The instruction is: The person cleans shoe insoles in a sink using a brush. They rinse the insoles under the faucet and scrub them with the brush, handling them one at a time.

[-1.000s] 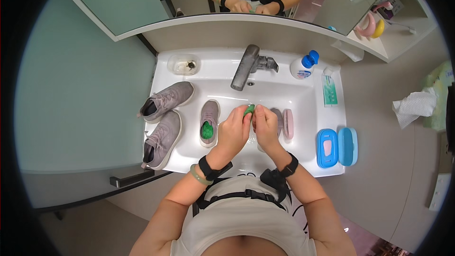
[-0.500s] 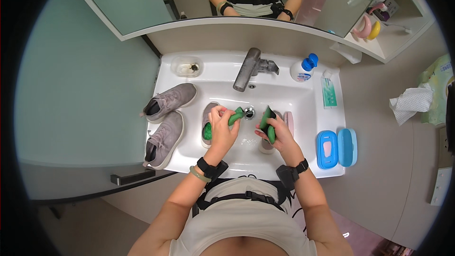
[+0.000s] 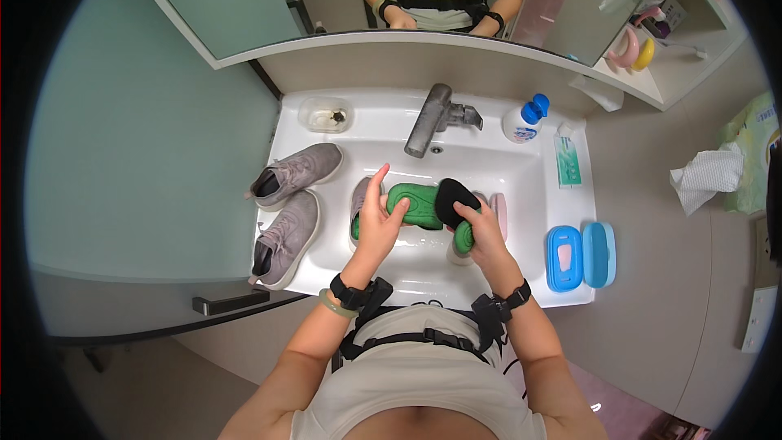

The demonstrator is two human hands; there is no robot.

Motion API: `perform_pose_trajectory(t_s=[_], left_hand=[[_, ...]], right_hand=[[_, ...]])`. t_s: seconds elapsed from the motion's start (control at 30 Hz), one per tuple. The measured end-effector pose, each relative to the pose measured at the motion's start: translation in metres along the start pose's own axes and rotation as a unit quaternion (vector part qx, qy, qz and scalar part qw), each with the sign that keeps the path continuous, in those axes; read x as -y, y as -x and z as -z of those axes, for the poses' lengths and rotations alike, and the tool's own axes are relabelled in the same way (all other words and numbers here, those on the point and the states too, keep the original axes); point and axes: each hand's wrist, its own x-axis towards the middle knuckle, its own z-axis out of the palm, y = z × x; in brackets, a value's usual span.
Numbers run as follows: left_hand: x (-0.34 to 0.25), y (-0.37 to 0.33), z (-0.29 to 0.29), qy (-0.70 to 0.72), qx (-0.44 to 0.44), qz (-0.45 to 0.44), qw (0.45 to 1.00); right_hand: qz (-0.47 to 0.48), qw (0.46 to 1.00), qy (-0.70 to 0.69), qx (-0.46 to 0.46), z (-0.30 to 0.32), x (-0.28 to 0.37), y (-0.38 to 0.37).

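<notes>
Two grey shoes (image 3: 289, 204) sit left of the white sink (image 3: 521, 175) (mirror above) as I watch the left hand (image 3: 376, 216) and right hand (image 3: 482, 228) each grasping a green insole (image 3: 415, 204) over the basin, blue soap box (image 3: 580, 257) alongside.

Glossy white ceramic sink (image 3: 529, 195), matt metal tap (image 3: 428, 121), grey knit-cloth shoes (image 3: 289, 204), green foam insoles (image 3: 415, 204).

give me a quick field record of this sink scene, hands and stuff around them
setting: white washbasin under a mirror
left hand: holds one green foam insole over the basin
right hand: holds a second insole, black side showing
in basin: light insoles partly hidden under the hands
left rim: pair of grey knit sneakers
back rim: grey metal tap, white pump bottle with blue top
right rim: open blue soap case
</notes>
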Motion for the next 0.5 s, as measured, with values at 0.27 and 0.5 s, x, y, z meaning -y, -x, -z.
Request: perform_pose_trajectory(t_s=[0.27,0.5], left_hand=[[-0.005,-0.001,0.017,-0.418,0.056,-0.25,0.871],[0.001,0.015,0.02,-0.353,0.231,-0.199,0.885]], right_hand=[[-0.166,0.967,-0.183,-0.057,0.005,-0.003,-0.004],[-0.269,0.916,-0.298,-0.008,0.006,-0.003,0.001]])
